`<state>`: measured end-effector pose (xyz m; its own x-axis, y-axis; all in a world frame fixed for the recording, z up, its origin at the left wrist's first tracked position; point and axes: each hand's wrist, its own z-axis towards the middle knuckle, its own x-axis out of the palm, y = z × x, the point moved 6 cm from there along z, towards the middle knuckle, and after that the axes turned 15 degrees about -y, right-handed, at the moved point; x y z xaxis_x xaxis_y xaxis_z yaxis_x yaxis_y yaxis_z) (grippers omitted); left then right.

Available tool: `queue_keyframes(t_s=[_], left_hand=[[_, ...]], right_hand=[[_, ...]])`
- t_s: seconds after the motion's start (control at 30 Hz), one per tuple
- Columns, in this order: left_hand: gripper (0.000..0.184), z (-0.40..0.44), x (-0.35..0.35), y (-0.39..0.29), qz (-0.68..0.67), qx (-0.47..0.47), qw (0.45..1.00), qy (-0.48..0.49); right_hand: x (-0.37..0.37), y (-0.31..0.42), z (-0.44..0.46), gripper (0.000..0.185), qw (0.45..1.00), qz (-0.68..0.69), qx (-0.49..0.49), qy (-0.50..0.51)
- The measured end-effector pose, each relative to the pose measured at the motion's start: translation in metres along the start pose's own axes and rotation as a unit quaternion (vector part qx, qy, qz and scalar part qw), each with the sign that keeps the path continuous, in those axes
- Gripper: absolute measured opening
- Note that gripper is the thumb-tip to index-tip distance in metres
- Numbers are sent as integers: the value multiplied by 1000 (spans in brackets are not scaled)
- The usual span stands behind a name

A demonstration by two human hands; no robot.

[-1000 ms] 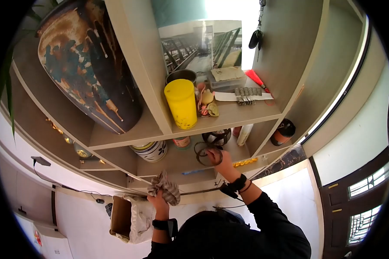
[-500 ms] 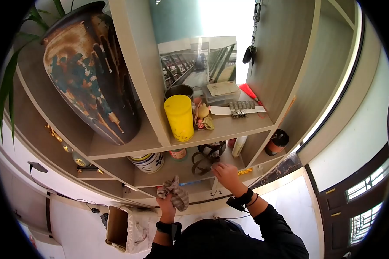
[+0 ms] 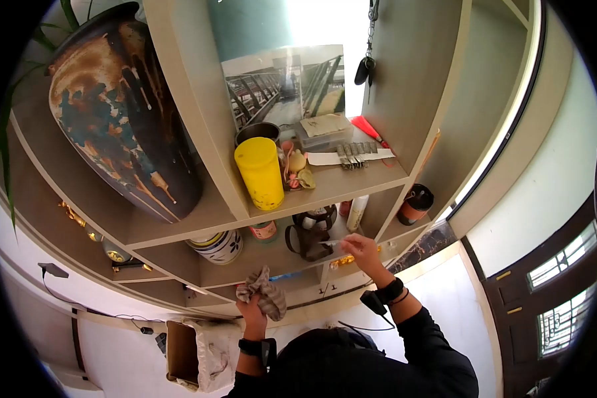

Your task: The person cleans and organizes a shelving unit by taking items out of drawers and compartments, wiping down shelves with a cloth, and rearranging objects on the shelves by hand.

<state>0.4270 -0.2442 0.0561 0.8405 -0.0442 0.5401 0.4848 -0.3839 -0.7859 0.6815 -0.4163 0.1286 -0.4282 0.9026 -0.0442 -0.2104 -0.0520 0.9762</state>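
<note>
My left hand [image 3: 252,316] grips a crumpled striped grey-brown cloth [image 3: 265,295] in front of the lower shelf. My right hand [image 3: 363,253] is at the front of the same shelf, fingers drawn together. A small pale sliver shows at its fingertips, too small to name. Just left of those fingers lies a dark brown strap-like thing with a loop [image 3: 308,244]. Behind it stands a dark rounded object [image 3: 315,217], partly hidden by the shelf above. A white tube-like bottle [image 3: 357,212] is upright behind my right hand.
On the upper shelf are a yellow cylinder [image 3: 259,174], a clear plastic box [image 3: 325,136] and a photo print [image 3: 285,86]. A large glazed vase [image 3: 123,119] fills the left bay. A patterned pot [image 3: 217,247] sits below. An open carton [image 3: 182,355] stands on the floor.
My right hand has moved away from the brown strap-like thing, towards the right. That thing has changed shape and shows more surface. My left hand keeps the cloth. The view has shifted slightly.
</note>
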Motion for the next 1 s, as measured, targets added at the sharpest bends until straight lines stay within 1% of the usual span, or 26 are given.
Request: queue_keyframes(t_s=[0.03,0.1,0.13,0.17,0.2,0.23,0.27,0.3,0.33,0.37,0.43,0.47,0.5,0.53,0.57,0.63,0.67,0.7,0.77,0.8,0.87,0.9,0.97,1.0], left_hand=[[32,0,1,0,2,-2,1000,1],[31,-1,1,1,2,-5,1000,-5],[31,-1,0,3,3,-7,1000,-3],[32,1,-4,6,2,-18,1000,-24],[33,2,-8,9,1,-28,999,-46],[33,2,-8,9,1,-31,999,-42],[33,0,-7,8,14,-34,999,-39],[34,0,-6,8,26,-37,998,-35],[35,3,-7,11,33,-36,999,-12],[35,4,-8,16,31,-40,999,-6],[32,6,-6,21,17,-11,1000,3],[31,4,-5,23,24,-25,999,-18],[31,2,0,22,24,-26,999,-13],[31,0,6,21,28,-34,999,5],[31,-2,11,21,31,-41,998,22],[31,2,12,25,46,-43,998,31],[30,2,13,26,59,-44,997,35],[30,3,14,26,59,-44,997,35],[31,0,22,27,31,-41,997,62],[31,-3,23,26,31,-41,997,63],[33,-5,23,20,36,-4,999,24],[33,-2,16,20,37,-5,999,24],[34,6,-1,25,54,-42,998,-18],[36,4,2,21,29,-45,998,-27]], right_hand=[[-2,-1,1,14,1000,0,2,-3],[-8,1,4,13,997,58,41,-28],[-10,3,4,14,996,71,41,-36],[-11,3,3,14,996,69,41,-39],[-13,4,2,15,995,72,31,-59],[-15,5,0,16,994,75,21,-79],[-17,10,-1,12,988,-18,-109,-103],[-15,12,-5,12,988,-21,-112,-108],[-10,23,-12,9,967,-113,-192,-120],[-5,31,-21,9,932,-205,-268,-131],[16,16,-39,13,872,-253,-410,-79],[24,11,-43,16,875,-255,-409,-37],[32,5,-46,19,876,-257,-408,5],[39,-7,-49,20,854,-285,-436,13],[41,-8,-46,20,853,-287,-435,9],[50,-7,-49,20,812,-303,-498,33],[51,11,-49,20,796,-303,-524,25],[56,8,-48,20,796,-303,-523,25],[72,-7,-49,22,745,-389,-534,91],[71,-6,-50,22,745,-390,-534,90],[61,9,-45,23,773,-325,-546,5],[62,7,-44,23,773,-325,-545,6],[63,13,-52,23,721,-306,-621,-4],[60,20,-49,22,723,-290,-626,-5]])
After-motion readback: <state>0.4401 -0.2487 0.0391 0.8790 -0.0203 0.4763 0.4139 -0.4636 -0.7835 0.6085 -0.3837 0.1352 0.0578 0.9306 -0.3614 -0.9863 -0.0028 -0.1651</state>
